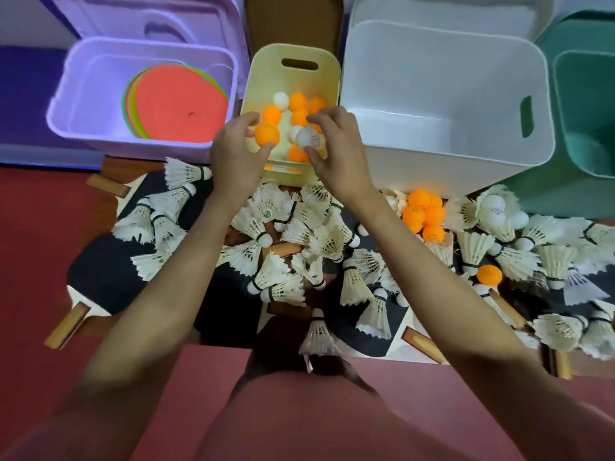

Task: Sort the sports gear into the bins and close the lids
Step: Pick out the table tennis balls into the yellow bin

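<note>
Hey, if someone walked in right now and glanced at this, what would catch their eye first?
Probably the two hands over the small yellow bin at centre: the left hand holds an orange ball, the right hand a white ball. Next, the heap of white shuttlecocks sprawled over black paddles on the red floor in front of the bins.

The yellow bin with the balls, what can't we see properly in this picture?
- Head view: the hands, left hand and right hand, cover the yellow bin's near part.
- White ball in the right hand is blurred; its print is unreadable.
- Green bin is cut off by the right edge.
</note>
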`<state>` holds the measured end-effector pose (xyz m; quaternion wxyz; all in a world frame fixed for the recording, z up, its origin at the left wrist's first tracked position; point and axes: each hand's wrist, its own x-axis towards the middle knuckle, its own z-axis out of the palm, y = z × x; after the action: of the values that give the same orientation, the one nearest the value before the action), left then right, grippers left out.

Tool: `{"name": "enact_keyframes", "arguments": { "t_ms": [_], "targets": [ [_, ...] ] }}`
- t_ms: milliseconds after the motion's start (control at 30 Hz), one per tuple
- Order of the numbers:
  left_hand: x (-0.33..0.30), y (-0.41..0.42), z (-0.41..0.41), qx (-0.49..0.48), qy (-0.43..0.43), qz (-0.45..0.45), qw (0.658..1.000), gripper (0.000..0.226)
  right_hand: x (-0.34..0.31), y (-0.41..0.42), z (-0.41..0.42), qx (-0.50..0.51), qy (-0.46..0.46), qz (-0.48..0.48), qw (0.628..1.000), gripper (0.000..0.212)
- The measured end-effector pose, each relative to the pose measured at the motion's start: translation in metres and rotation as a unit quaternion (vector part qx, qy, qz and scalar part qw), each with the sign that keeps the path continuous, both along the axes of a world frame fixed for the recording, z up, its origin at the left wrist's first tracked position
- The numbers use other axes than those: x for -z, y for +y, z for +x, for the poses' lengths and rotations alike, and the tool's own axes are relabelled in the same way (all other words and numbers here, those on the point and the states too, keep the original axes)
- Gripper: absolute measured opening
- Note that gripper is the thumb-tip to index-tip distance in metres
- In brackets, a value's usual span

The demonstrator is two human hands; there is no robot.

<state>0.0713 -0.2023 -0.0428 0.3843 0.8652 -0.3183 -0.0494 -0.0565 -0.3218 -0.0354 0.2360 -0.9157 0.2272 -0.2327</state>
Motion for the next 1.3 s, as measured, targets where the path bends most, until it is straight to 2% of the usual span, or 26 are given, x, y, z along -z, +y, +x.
{"name": "enact_keyframes", "arguments": {
  "t_ms": [200,333,533,700,800,900,1167,1300],
  "targets": [
    [0.006,0.001,-0.021,0.022,-0.011,-0.027,0.999,0.033,0.003,0.007,-0.028,0.003,-0.005,0.019,1.0,0.032],
    [0.007,-0.001,-0.067,0.093,-0.024,-0.044,0.994,0.024,0.012,0.008,-0.085,0.01,0.013,0.029,0.999,0.029],
    [0.025,-0.033,-0.138,0.229,-0.01,0.012,0.973,0.025,0.035,-0.01,-0.193,0.14,0.061,0.046,0.987,0.031],
    [0.034,-0.073,-0.184,0.304,0.004,0.061,0.951,0.033,0.053,-0.028,-0.272,0.274,0.111,0.087,0.951,0.031],
    [0.045,-0.092,-0.2,0.312,-0.016,0.099,0.945,0.041,0.068,-0.034,-0.303,0.333,0.14,0.105,0.926,0.034],
    [0.054,-0.101,-0.208,0.303,-0.037,0.114,0.946,0.043,0.08,-0.037,-0.317,0.351,0.169,0.125,0.913,0.039],
    [0.065,-0.116,-0.213,0.286,-0.063,0.157,0.943,0.044,0.089,-0.044,-0.315,0.366,0.191,0.106,0.905,0.034],
    [0.067,-0.113,-0.214,0.283,-0.051,0.134,0.948,0.043,0.081,-0.041,-0.307,0.375,0.196,0.081,0.902,0.037]
  ]
}}
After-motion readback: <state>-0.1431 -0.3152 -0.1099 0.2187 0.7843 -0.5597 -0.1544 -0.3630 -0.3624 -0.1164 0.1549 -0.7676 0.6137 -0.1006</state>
